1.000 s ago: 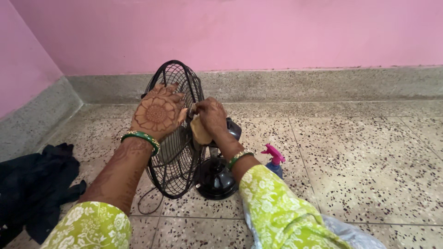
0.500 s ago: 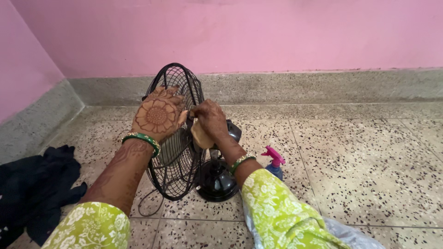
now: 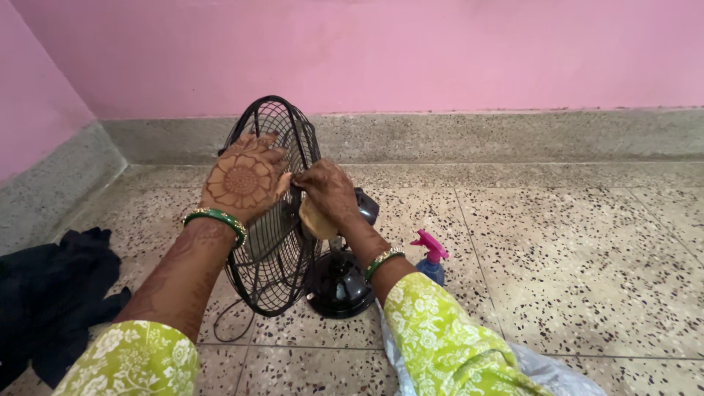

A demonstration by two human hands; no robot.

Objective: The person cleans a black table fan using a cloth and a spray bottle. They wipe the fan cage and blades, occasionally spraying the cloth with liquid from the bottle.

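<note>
Fan [image 3: 273, 242] on speckled floor [image 3: 572, 242], pink wall [image 3: 440, 51].
Left hand [image 3: 242, 180] flat on grille; right hand [image 3: 328, 192] clamps cloth [image 3: 315, 220]; 2 hands nearly touching.

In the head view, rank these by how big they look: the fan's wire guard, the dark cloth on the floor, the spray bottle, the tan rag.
1. Wire guard.
2. Dark cloth, partly cut off by the frame, so its rank is unsure.
3. Spray bottle, partly hidden behind a sleeve.
4. Tan rag, mostly covered by the right hand; these two look close.

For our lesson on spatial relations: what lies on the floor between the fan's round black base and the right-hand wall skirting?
In the head view, a blue spray bottle with a pink trigger stands beside the fan base; past it, only bare speckled floor.
</note>
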